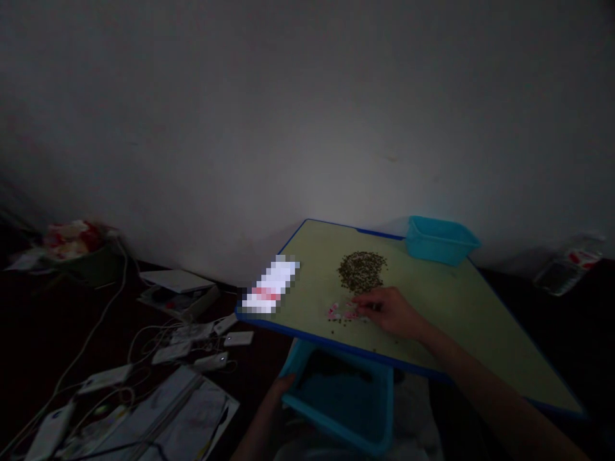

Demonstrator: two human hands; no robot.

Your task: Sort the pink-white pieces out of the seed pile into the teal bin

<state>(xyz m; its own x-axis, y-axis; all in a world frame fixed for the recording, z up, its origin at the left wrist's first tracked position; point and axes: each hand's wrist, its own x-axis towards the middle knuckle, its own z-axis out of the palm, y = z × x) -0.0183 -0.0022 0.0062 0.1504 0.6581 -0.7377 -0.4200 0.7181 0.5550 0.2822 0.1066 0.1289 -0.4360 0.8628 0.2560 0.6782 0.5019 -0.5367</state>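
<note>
Seeds lie heaped on the surface, with a small pink-and-dark scatter just nearer than the heap. Most grains sit in the heap; only a few dark grains lie in that scatter. Right hand rests palm-down beside the scatter, fingers loosely curled, pinch unclear. Left hand, below the heap, grips the rim of a blue tub.

2 blue tubs, 1 pile of seeds, 1 table, 2 hands.
</note>
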